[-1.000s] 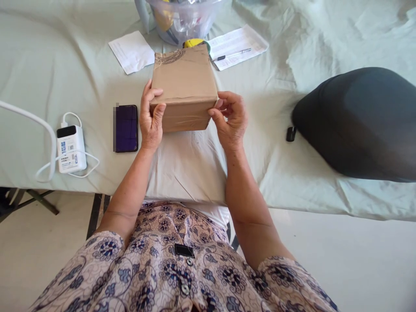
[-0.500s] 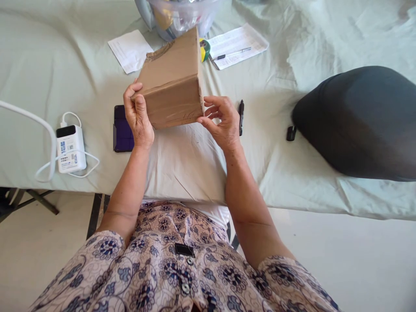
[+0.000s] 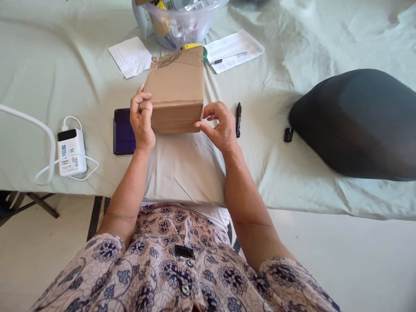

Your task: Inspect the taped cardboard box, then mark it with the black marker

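Box in fingers, assorted items in basin

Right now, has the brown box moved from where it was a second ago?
Yes. The brown box has shifted left, toward the phone, which hasn't moved; the left hand holding the box now hides part of that phone.

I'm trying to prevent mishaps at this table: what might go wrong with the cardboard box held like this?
The cardboard box could tip or slip, since the right hand has only its fingertips at the lower right corner.

The black marker lies close beside that hand and might get knocked.

The left hand partly covers the smartphone in this view; a dropped box might hit it.
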Motion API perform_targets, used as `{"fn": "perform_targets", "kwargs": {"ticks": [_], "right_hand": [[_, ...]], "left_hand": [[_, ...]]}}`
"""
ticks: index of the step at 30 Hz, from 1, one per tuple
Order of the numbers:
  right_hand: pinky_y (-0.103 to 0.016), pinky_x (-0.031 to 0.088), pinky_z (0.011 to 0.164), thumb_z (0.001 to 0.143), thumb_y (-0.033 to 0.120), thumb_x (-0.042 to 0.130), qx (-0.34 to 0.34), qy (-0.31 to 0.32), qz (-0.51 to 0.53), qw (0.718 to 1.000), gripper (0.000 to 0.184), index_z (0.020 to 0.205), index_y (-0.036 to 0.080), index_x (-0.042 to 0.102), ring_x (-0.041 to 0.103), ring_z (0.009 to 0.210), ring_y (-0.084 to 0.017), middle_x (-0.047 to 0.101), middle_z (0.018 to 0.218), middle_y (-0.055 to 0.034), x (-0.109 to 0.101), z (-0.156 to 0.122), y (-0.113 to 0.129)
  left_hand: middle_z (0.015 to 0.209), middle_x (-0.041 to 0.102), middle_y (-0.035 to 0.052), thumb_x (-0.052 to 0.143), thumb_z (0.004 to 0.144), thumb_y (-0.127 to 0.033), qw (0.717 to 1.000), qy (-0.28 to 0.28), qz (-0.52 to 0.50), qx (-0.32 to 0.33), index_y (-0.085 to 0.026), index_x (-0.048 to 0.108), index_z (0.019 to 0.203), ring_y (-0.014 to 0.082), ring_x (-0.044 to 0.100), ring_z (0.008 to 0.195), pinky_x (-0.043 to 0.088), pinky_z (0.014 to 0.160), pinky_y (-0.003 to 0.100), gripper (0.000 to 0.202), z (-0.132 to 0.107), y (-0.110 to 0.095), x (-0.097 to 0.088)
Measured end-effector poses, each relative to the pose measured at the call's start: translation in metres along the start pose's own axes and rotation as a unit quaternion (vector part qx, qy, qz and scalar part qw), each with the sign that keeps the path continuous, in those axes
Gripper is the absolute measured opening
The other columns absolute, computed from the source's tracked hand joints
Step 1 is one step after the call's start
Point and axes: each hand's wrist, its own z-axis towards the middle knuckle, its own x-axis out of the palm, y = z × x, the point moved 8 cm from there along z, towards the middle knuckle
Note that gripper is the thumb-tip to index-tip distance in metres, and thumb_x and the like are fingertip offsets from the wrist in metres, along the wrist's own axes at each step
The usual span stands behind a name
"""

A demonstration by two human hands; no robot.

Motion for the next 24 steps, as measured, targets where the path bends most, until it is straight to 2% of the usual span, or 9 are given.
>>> {"fn": "perform_targets", "kwargs": {"ticks": [3,5,7,9,13,15,18,21,24], "right_hand": [[-0.037,0.060,0.074,0.082,0.080,0.070,-0.007,-0.002,0.009,1.000,0.054,0.096,0.028,0.069,0.067,0.083,-0.017,0.069,0.095,-0.0017,-0.001,0.000,0.002],[-0.037,0.060,0.075,0.082,0.081,0.069,-0.007,-0.012,0.021,1.000,0.061,0.113,0.030,0.069,0.067,0.082,-0.017,0.069,0.098,-0.0022,-0.003,0.000,0.002],[-0.037,0.060,0.074,0.081,0.083,0.068,-0.014,-0.028,0.035,0.999,0.074,0.135,0.032,0.062,0.065,0.079,-0.017,0.068,0.100,-0.0021,-0.007,0.000,0.004],[-0.037,0.059,0.072,0.082,0.084,0.066,-0.030,-0.036,0.047,0.998,0.080,0.144,0.034,0.058,0.063,0.077,-0.016,0.066,0.097,-0.0016,-0.010,0.001,0.009],[-0.037,0.059,0.074,0.089,0.077,0.064,-0.054,-0.019,0.041,0.998,0.060,0.124,0.030,0.072,0.060,0.074,-0.017,0.061,0.081,-0.0002,-0.008,0.001,0.024],[-0.037,0.059,0.075,0.092,0.074,0.062,-0.060,-0.009,0.030,0.998,0.054,0.115,0.027,0.075,0.061,0.073,-0.017,0.061,0.077,-0.0004,-0.004,0.000,0.032],[-0.036,0.060,0.077,0.098,0.065,0.059,-0.066,0.003,0.026,0.997,0.045,0.113,0.025,0.075,0.064,0.074,-0.016,0.065,0.078,-0.0012,0.007,-0.003,0.041],[-0.034,0.061,0.077,0.102,0.050,0.061,-0.081,0.010,0.046,0.996,0.030,0.116,0.027,0.074,0.066,0.074,-0.015,0.070,0.081,-0.0009,0.018,-0.006,0.049],[-0.033,0.062,0.077,0.105,0.042,0.057,-0.089,0.018,0.053,0.994,0.025,0.119,0.029,0.073,0.069,0.077,-0.015,0.075,0.086,-0.0021,0.026,-0.009,0.056]], "left_hand": [[0.152,0.066,0.0022,0.054,0.089,-0.086,1.000,0.007,0.008,0.006,-0.035,0.068,0.108,0.0303,0.057,0.150,0.044,0.129,0.053,0.056,-0.003,-0.004,0.002],[0.152,0.067,0.0042,0.055,0.089,-0.085,1.000,0.016,0.014,0.012,-0.034,0.069,0.108,0.0308,0.056,0.150,0.045,0.128,0.054,0.057,-0.005,-0.010,0.004],[0.153,0.066,0.0057,0.055,0.089,-0.084,0.999,0.038,0.018,0.014,-0.032,0.070,0.108,0.0315,0.057,0.149,0.045,0.128,0.054,0.058,-0.006,-0.014,0.008],[0.153,0.066,0.0055,0.054,0.089,-0.085,0.998,0.060,0.014,0.017,-0.031,0.071,0.109,0.0315,0.060,0.146,0.047,0.126,0.053,0.060,-0.007,-0.018,0.011],[0.150,0.068,0.0043,0.049,0.096,-0.080,0.997,0.062,0.034,0.041,-0.034,0.069,0.113,0.0276,0.063,0.142,0.048,0.124,0.049,0.054,-0.007,-0.022,0.012],[0.148,0.067,0.0081,0.046,0.100,-0.075,0.995,0.052,0.067,0.046,-0.032,0.067,0.123,0.0270,0.061,0.144,0.043,0.128,0.050,0.053,-0.008,-0.020,0.011],[0.154,0.057,0.0169,0.041,0.101,-0.077,0.989,0.030,0.139,0.027,-0.027,0.060,0.141,0.0310,0.050,0.153,0.032,0.134,0.055,0.067,-0.012,-0.013,0.010],[0.169,0.037,0.0204,0.044,0.092,-0.087,0.981,0.035,0.188,0.022,-0.026,0.056,0.150,0.0374,0.034,0.163,0.023,0.136,0.060,0.085,-0.016,-0.012,0.012],[0.177,0.026,0.0182,0.057,0.074,-0.097,0.978,0.094,0.182,0.038,-0.029,0.057,0.149,0.0429,0.019,0.168,0.016,0.137,0.063,0.101,-0.019,-0.019,0.022]]}}
